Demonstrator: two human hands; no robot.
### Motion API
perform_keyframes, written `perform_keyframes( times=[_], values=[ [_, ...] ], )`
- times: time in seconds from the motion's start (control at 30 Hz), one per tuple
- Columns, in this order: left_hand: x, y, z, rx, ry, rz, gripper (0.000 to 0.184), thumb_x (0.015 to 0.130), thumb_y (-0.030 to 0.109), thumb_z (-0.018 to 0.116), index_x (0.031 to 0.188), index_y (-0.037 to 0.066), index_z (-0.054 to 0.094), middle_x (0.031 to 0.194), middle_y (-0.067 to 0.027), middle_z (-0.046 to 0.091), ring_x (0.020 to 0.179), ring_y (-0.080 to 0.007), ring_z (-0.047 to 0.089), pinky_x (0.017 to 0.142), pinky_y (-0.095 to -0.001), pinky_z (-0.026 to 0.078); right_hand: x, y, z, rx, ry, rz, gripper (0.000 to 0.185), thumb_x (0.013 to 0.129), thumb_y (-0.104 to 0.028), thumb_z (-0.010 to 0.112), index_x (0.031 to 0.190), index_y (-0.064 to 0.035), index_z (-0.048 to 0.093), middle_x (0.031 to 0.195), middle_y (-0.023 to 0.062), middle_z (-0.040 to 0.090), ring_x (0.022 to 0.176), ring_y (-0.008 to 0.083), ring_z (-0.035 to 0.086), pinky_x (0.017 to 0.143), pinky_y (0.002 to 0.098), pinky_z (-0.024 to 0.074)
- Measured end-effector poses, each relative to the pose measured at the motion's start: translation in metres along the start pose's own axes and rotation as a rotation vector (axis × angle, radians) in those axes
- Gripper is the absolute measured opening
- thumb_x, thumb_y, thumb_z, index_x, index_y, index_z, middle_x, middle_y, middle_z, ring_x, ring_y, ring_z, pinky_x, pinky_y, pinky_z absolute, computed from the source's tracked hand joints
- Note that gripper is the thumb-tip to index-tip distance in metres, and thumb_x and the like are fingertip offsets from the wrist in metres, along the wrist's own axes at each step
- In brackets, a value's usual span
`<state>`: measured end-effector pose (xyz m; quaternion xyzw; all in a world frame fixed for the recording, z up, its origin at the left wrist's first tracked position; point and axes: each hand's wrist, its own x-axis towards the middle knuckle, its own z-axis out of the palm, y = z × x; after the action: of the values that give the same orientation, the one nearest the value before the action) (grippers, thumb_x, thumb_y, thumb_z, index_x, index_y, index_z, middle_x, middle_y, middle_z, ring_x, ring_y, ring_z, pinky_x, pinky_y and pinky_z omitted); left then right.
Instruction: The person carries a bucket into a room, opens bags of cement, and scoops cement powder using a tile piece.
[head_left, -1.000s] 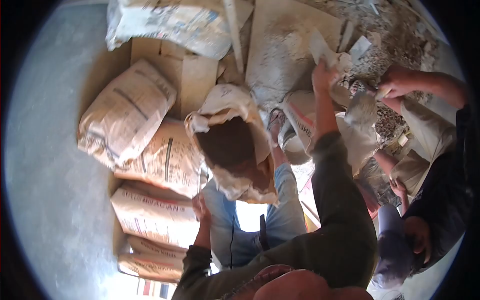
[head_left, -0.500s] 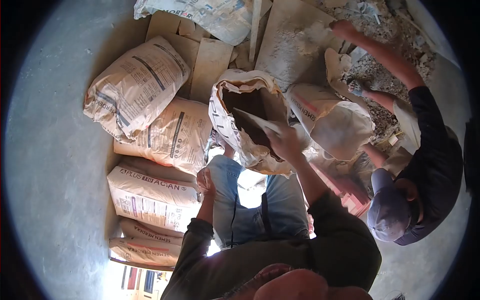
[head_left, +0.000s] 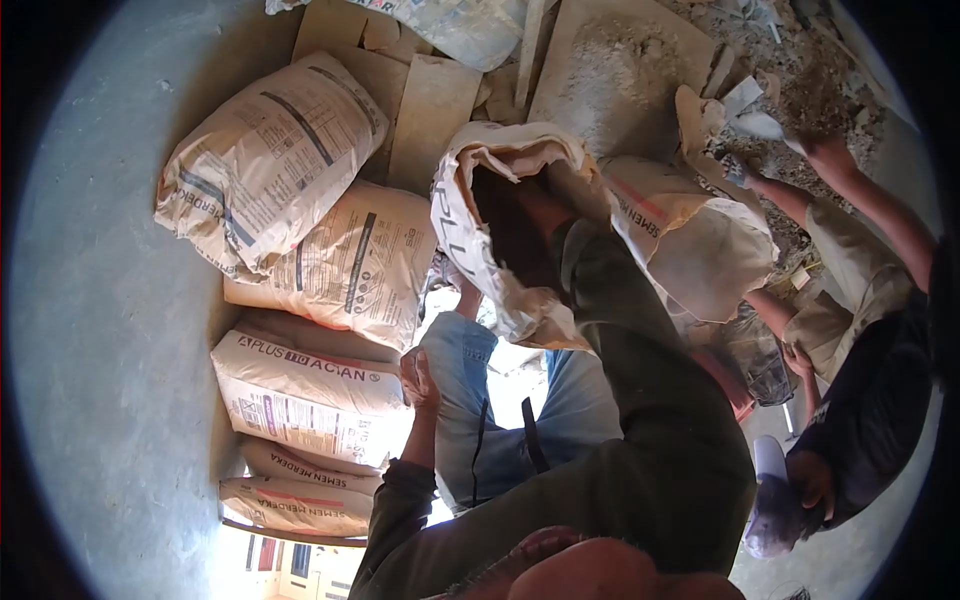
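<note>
Paper-walled, one sack surrounds one right hand.

Sack lettering: the open sack shows "PLU", cut off. The sack to its right says "SEMEN". At left, the top sack reads "MERDEKA"; its neighbour below has print too small to read. Next, a white sack says "PLUS 110 ACIAN". Beneath, two sacks read "SEMEN MERDEKA", upside down.

Open sack of matt, crumpled paper
</note>
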<state>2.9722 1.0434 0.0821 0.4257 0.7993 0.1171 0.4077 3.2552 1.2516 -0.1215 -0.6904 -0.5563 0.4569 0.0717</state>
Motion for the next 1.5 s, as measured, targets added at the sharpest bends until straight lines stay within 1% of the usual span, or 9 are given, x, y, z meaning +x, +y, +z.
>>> perform_keyframes(
  times=[0.2, 0.73, 1.03, 1.1, 1.13, 1.3, 1.37, 1.47, 1.5],
  values=[
    [-0.002, 0.012, 0.002, -0.004, -0.022, 0.027, 0.039, 0.088, 0.032, 0.040, 0.096, -0.004, 0.055, 0.090, -0.0205, 0.053, 0.085, -0.0342, 0.049, 0.077, -0.0412, 0.037, -0.007, 0.002, -0.015, 0.118, -0.122, 0.034, 0.036, 0.074, -0.027, 0.060, 0.104, -0.0070, 0.057, 0.091, 0.0151, 0.058, 0.084, 0.0286, 0.056, 0.075, 0.0379, 0.0454],
    [-0.002, 0.013, 0.004, 0.042, -0.056, 0.038, 0.044, 0.088, 0.035, 0.039, 0.097, -0.004, 0.056, 0.092, -0.0199, 0.055, 0.088, -0.0335, 0.050, 0.081, -0.0399, 0.037, -0.016, 0.023, -0.028, 0.761, -0.419, 0.081, 0.049, 0.070, -0.027, 0.066, 0.112, -0.0044, 0.053, 0.107, 0.0143, 0.054, 0.100, 0.0229, 0.051, 0.085, 0.0344, 0.0421],
    [0.000, 0.013, 0.009, 0.073, -0.043, 0.047, 0.040, 0.088, 0.033, 0.042, 0.097, -0.003, 0.056, 0.091, -0.0193, 0.056, 0.087, -0.0336, 0.051, 0.081, -0.0399, 0.038, -0.048, 0.014, -0.047, 0.826, -0.409, 0.044, 0.058, 0.068, -0.027, 0.069, 0.117, -0.0029, 0.050, 0.116, 0.0139, 0.052, 0.109, 0.0198, 0.049, 0.090, 0.0325, 0.0402],
    [0.000, 0.013, 0.010, 0.064, -0.029, 0.075, 0.037, 0.088, 0.033, 0.043, 0.097, -0.001, 0.057, 0.091, -0.0194, 0.056, 0.084, -0.0351, 0.051, 0.079, -0.0412, 0.039, -0.053, 0.007, -0.055, 0.704, -0.379, 0.052, 0.060, 0.067, -0.027, 0.070, 0.118, -0.0026, 0.050, 0.118, 0.0138, 0.051, 0.111, 0.0191, 0.048, 0.091, 0.0320, 0.0398],
    [0.001, 0.009, 0.011, 0.075, -0.031, 0.135, 0.037, 0.088, 0.033, 0.043, 0.096, 0.000, 0.057, 0.091, -0.0197, 0.056, 0.083, -0.0361, 0.051, 0.078, -0.0422, 0.039, -0.047, -0.001, -0.058, 0.300, -0.391, 0.133, 0.062, 0.065, -0.029, 0.072, 0.117, -0.0019, 0.051, 0.118, 0.0141, 0.051, 0.108, 0.0199, 0.049, 0.091, 0.0320, 0.0398],
    [0.006, -0.005, 0.016, 0.286, -0.001, 0.407, 0.036, 0.088, 0.033, 0.043, 0.094, 0.000, 0.056, 0.090, -0.0209, 0.055, 0.081, -0.0383, 0.050, 0.073, -0.0443, 0.039, -0.061, -0.015, -0.113, 0.405, -0.486, 0.176, 0.059, 0.069, -0.025, 0.068, 0.119, -0.0007, 0.048, 0.116, 0.0130, 0.053, 0.107, 0.0214, 0.050, 0.091, 0.0326, 0.0385],
    [0.006, 0.012, 0.018, 0.168, -0.001, 0.085, 0.041, 0.088, 0.035, 0.043, 0.093, -0.003, 0.056, 0.090, -0.0223, 0.056, 0.081, -0.0382, 0.051, 0.072, -0.0436, 0.040, -0.063, -0.004, -0.120, 0.477, -0.537, 0.158, 0.059, 0.068, -0.026, 0.069, 0.118, -0.0005, 0.049, 0.112, 0.0130, 0.056, 0.105, 0.0219, 0.051, 0.090, 0.0327, 0.0385],
    [0.008, 0.016, 0.025, 0.072, 0.018, 0.029, 0.045, 0.087, 0.038, 0.043, 0.092, -0.004, 0.057, 0.088, -0.0235, 0.057, 0.081, -0.0381, 0.051, 0.073, -0.0424, 0.040, -0.085, -0.010, -0.154, 0.429, -0.366, 0.114, 0.052, 0.069, -0.022, 0.068, 0.114, -0.0009, 0.052, 0.103, 0.0120, 0.059, 0.098, 0.0213, 0.053, 0.087, 0.0312, 0.0391],
    [0.008, 0.019, 0.027, 0.061, 0.002, 0.045, 0.045, 0.087, 0.038, 0.043, 0.092, -0.004, 0.057, 0.088, -0.0235, 0.057, 0.081, -0.0381, 0.051, 0.073, -0.0424, 0.040, -0.092, -0.012, -0.164, 0.539, -0.359, 0.145, 0.052, 0.068, -0.022, 0.069, 0.112, -0.0003, 0.053, 0.101, 0.0116, 0.060, 0.096, 0.0208, 0.054, 0.086, 0.0307, 0.0393]
  ],
)
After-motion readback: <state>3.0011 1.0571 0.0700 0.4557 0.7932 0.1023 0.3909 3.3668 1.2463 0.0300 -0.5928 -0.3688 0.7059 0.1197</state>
